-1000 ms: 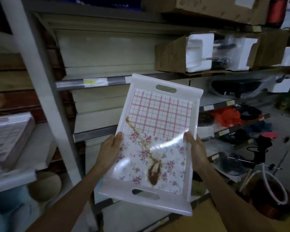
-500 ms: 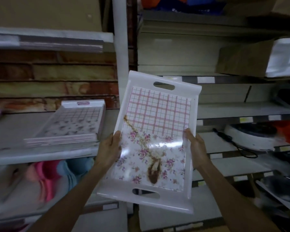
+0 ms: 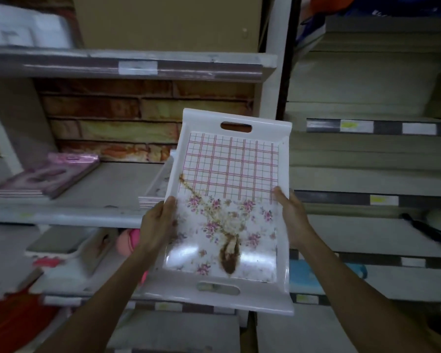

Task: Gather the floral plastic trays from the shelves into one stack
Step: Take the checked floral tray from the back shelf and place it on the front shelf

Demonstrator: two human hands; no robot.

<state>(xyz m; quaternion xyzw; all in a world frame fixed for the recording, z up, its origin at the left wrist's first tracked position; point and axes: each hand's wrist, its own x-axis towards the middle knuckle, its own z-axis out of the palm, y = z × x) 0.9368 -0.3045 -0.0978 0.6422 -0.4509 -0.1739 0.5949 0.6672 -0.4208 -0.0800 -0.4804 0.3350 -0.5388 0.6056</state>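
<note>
I hold a white plastic tray (image 3: 229, 174) with a pink grid, pink flowers and a handle slot at each end, tilted up in front of me. My left hand (image 3: 158, 222) grips its left rim and my right hand (image 3: 292, 220) grips its right rim. Behind the tray's left edge, a stack of similar white floral trays (image 3: 155, 189) lies on the grey middle shelf (image 3: 92, 207), mostly hidden by the held tray. Farther left on that shelf sits a stack of pink trays (image 3: 49, 177).
A white upright post (image 3: 275, 47) divides two shelf bays. A cardboard box (image 3: 168, 24) stands on the upper shelf. Pink and white goods (image 3: 127, 240) fill the lower left shelf. A dark cable (image 3: 428, 230) lies on the right-hand shelves.
The view has swung left: the stack of trays on the middle shelf now lies right behind the held tray's left edge, and a pink stack has come into view. Both hands keep their grip.
</note>
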